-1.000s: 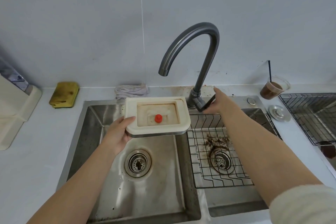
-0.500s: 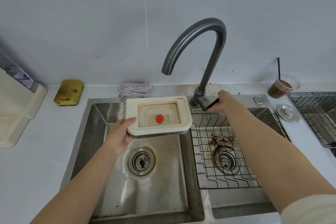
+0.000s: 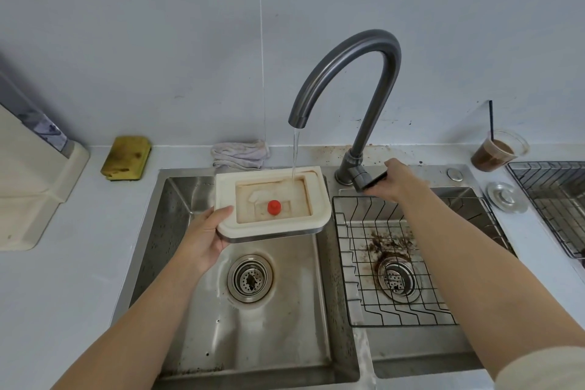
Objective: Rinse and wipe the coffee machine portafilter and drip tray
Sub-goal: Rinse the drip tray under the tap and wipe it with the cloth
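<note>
While a thin stream of water (image 3: 295, 152) is falling from the faucet (image 3: 364, 51) into the far right corner of the drip tray (image 3: 272, 226), the left hand (image 3: 205, 237) is holding this tray above the left basin (image 3: 190, 310) of the sink. Its thumb is pressing on the near left rim, and the other fingers are hiding under the tray. The right hand (image 3: 399, 180) is gripping the faucet lever (image 3: 373, 179), with the fingers together and curled over it. A red knob (image 3: 274, 207) is standing inside the stained tray.
</note>
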Tool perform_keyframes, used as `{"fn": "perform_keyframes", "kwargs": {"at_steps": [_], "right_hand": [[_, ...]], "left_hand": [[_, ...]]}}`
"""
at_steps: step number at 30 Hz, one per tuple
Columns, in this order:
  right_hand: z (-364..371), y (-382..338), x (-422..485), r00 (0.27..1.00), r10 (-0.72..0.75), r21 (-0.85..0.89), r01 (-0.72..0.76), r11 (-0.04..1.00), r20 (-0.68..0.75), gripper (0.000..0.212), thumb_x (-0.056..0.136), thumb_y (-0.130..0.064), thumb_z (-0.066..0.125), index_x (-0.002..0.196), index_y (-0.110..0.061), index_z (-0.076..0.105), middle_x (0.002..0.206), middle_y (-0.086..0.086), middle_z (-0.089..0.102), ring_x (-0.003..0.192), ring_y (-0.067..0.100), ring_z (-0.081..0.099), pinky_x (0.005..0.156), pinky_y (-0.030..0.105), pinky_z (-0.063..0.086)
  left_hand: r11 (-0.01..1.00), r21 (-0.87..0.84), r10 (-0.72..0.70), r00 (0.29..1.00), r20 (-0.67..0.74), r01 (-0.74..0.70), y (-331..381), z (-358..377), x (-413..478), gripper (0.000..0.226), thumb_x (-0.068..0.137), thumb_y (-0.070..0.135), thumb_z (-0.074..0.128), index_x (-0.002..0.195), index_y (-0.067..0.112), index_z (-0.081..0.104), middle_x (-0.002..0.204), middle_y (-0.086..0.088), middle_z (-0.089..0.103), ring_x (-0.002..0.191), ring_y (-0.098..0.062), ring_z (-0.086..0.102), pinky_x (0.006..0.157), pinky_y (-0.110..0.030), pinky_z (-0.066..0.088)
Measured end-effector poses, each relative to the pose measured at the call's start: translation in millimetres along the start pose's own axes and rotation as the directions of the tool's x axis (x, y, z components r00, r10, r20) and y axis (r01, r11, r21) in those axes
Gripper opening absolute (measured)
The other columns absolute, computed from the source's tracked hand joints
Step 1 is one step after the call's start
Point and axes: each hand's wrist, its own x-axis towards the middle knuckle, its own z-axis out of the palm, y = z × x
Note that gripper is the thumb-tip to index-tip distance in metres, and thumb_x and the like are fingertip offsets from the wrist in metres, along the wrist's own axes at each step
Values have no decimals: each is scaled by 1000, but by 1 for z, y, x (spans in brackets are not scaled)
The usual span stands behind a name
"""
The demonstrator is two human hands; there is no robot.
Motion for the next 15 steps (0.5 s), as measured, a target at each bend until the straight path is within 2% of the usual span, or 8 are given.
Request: {"fn": "perform_keyframes", "kwargs": {"at_steps": [3,5,8,10,13,15], "right_hand": [[-2,5,-4,1000,1,46,-1,999,9,47,98,-28,35,135,-1,29,123,16,54,101,29,61,85,41,48],[-1,16,-11,1000,-16,-28,17,999,24,49,96,-26,40,136,-1,31,115,17,56,94,28,61,88,35,47],[1,45,-25,995,-51,-377,79,923,85,58,93,-20,46,143,-3,23,143,24,36,128,36,42,106,39,36],[5,67,-39,971,29,-467,88,880,237,53,94,-17,45,142,-4,25,140,25,38,126,35,44,100,41,40],[14,92,-57,899,143,-540,115,834,414,24,94,-12,44,115,-5,52,109,15,59,94,25,60,77,31,55],[20,101,-63,885,130,-545,155,824,448,17,93,-5,43,102,-9,57,94,8,61,80,19,60,61,24,57]], "left_hand": [[1000,-11,8,1000,10,-8,2,-4,-2,11,90,3,50,94,9,59,84,-7,72,72,-16,70,49,-27,56],[1000,-17,16,1000,20,-16,3,-8,-4,12,90,3,49,94,9,59,74,-3,75,67,-14,71,48,-26,56],[999,-28,18,999,26,-18,4,-15,-7,12,90,3,48,93,9,58,71,-1,75,63,-13,72,45,-27,55],[1000,-22,18,999,28,-18,4,-20,-9,12,91,3,48,95,9,58,71,-1,75,63,-13,72,45,-27,55],[999,-24,24,999,27,-24,5,-29,-12,13,91,3,48,95,9,59,71,-1,75,64,-13,72,46,-26,55],[999,-28,28,999,25,-27,7,-34,-15,12,91,3,47,94,8,59,71,-2,75,63,-13,72,45,-26,55]]}}
